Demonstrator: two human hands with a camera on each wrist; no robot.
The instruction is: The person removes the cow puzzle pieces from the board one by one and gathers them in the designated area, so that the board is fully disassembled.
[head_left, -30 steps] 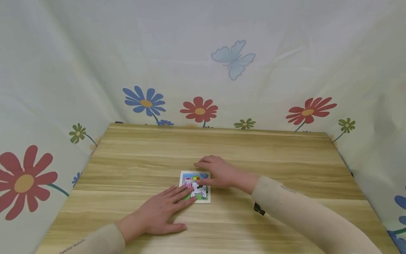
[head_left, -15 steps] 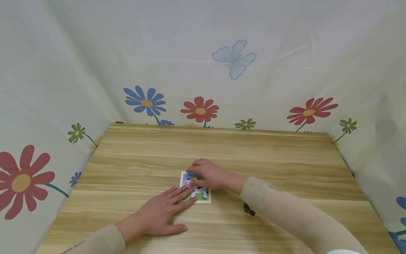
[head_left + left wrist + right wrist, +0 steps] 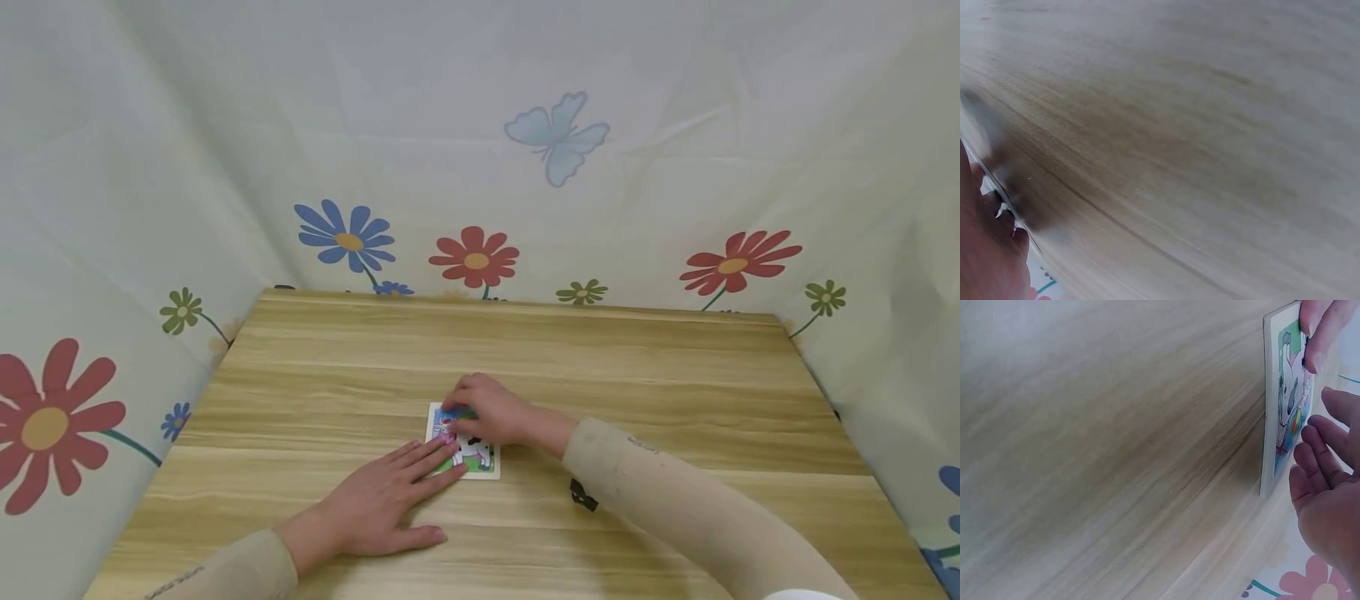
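A small square cow picture board (image 3: 475,458) with a pale border lies flat on the wood-grain table. My left hand (image 3: 375,500) lies with fingers spread, the fingertips resting on the board's lower left part and the thumb out on the table. Over the upper part bends my right hand (image 3: 498,412), its thumb and fingertips apart above the cow's head and covering some of the picture. In the right wrist view the board (image 3: 1290,394) shows its thick edge, and nothing shows between the loosely bent fingers of the right hand (image 3: 1335,487).
The wood-grain table (image 3: 337,358) extends around the board on all sides. A pale curtain (image 3: 420,125) printed with flowers and a butterfly hangs behind and at both sides. A small black object (image 3: 583,495) shows beneath the right forearm.
My right hand has moved left over the picture, its fingertips now at the cow's head, and it barely moves in the last half second. The left hand and the board stay in place.
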